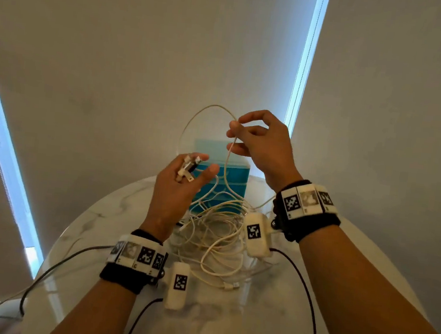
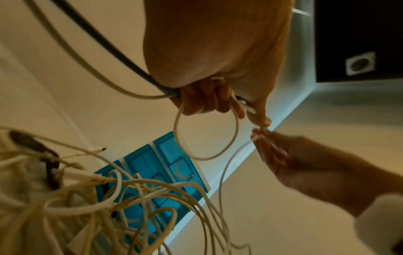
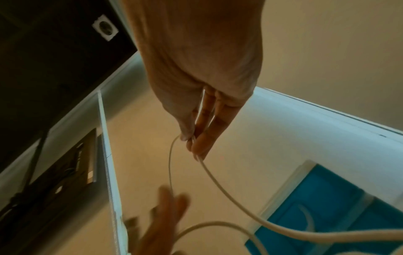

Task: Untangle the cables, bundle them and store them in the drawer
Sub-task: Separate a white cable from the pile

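Note:
A tangle of white cables [image 1: 218,232] lies on the round marble table [image 1: 99,224], in front of a blue drawer unit [image 1: 236,174] with its drawers closed. My left hand [image 1: 194,168] is raised above the tangle and grips several cable plugs [image 1: 190,167]; in the left wrist view its fingers [image 2: 205,101] curl round white and black cables. One white cable [image 1: 191,125] arches up from there to my right hand [image 1: 236,123], which pinches it between thumb and fingers [image 3: 191,139], then drops back into the tangle [image 2: 109,207].
Dark leads run from both wrist cameras across the table [image 1: 306,298] and off its left edge [image 1: 48,271]. Closed blinds and the wall stand just behind the drawer unit. A loose white plug [image 1: 230,286] lies near the table's front.

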`<state>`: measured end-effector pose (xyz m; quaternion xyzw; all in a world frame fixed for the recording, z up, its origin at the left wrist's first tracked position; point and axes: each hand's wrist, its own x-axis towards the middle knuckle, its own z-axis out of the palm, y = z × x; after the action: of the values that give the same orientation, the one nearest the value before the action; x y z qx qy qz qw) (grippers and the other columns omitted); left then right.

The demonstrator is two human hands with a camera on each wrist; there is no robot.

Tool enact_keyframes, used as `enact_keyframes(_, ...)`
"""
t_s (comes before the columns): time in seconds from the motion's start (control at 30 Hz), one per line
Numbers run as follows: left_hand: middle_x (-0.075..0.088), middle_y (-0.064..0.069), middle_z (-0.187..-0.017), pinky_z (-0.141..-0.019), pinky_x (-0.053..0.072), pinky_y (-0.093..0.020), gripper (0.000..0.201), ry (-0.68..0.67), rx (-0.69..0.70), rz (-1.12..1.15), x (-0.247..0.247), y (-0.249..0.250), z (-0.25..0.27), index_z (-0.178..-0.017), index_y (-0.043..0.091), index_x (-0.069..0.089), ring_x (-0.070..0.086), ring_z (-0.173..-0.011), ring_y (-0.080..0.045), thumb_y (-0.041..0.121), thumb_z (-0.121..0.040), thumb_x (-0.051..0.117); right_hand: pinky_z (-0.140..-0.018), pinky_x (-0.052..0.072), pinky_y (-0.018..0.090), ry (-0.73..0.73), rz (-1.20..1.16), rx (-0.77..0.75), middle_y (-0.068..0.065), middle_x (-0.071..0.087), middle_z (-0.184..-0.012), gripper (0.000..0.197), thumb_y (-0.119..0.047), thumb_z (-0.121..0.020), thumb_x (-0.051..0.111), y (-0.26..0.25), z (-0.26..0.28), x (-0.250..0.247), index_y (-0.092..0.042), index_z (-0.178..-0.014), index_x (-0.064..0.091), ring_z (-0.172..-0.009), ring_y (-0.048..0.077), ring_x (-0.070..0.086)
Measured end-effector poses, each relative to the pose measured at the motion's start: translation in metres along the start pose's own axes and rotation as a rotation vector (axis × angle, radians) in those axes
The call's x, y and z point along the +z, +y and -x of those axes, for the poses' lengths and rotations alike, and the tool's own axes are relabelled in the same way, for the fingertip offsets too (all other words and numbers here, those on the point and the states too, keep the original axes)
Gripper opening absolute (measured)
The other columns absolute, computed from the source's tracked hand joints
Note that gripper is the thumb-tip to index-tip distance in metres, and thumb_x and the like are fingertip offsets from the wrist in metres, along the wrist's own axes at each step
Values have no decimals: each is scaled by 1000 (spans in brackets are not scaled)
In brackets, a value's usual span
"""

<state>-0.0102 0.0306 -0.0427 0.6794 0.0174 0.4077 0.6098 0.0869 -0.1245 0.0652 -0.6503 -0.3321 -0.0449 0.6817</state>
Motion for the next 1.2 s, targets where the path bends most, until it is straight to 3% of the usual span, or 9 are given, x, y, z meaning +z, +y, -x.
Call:
enact_keyframes(0.1,79,15,-106,-84,61,-27,31,-140,-24,-234,7,-3,2,-118,35,77,74,-96,1,54,-94,77,-84,68,36,-132,48,-18,3,84,-102,29,-28,-98,80,-9,12,16,-12,-117,66,-88,22,83)
enact_keyframes(0.27,73,1,-76,-71,53,-47,33,-94,-22,-311,3,-8,3,-83,20,75,67,-71,-15,49,-99,72,-90,67,36,-140,-70,41,4,84,-107,37,-36,-100,77,0,29,15,-7,-120,66,-97,21,82)
enact_keyframes(0.37,51,9,-58,-62,37,-37,43,5,-38,-203,-4,-11,0,-65,24,60,42,-58,-9,47,-97,77,-88,66,31,-71,-162,256,10,82,-111,39,-39,-104,70,49,49,1,-4,-120,69,-102,20,80)
enact_keyframes(0.47,40,12,-53,-62,31,-36,49,29,-44,-196,-4,-17,0,-57,33,54,32,-57,-9,51,-94,78,-84,66,26,38,-302,516,22,79,-115,24,-13,-105,68,106,69,-14,5,-120,70,-97,21,79)
enact_keyframes(0.6,44,14,-56,-62,34,-33,41,101,-42,-131,0,-20,0,-63,29,61,34,-61,-9,48,-94,80,-90,66,30,27,-290,535,17,82,-104,24,-4,-101,71,128,75,-30,5,-124,72,-99,24,79)
enact_keyframes(0.77,77,-1,-87,-72,49,-18,24,204,-82,65,3,-22,-1,-102,16,83,59,-80,-5,39,-94,81,-82,60,23,-187,190,351,3,83,-102,20,-16,-94,83,118,87,-43,-20,-113,82,-100,21,78)
enact_keyframes(0.87,72,4,-88,-69,47,-21,31,192,-121,81,3,-23,0,-107,16,83,56,-75,-5,44,-94,80,-78,63,31,-24,255,271,2,80,-95,12,-29,-90,88,125,91,-44,-29,-103,86,-93,26,76)
enact_keyframes(1.0,59,20,-58,-60,40,-26,22,59,-219,-31,0,-29,0,-75,32,76,49,-52,4,42,-95,79,-79,63,36,480,-77,236,5,78,-94,12,-32,-92,86,122,87,-55,-28,-103,84,-75,10,69)
enact_keyframes(1.2,61,21,-51,-48,39,-6,16,-218,-181,-123,12,-14,13,-89,21,76,56,-48,8,33,-100,74,-61,54,19,408,-631,376,-2,64,-74,14,-19,-93,85,102,83,-56,-12,-93,73,-65,9,58)
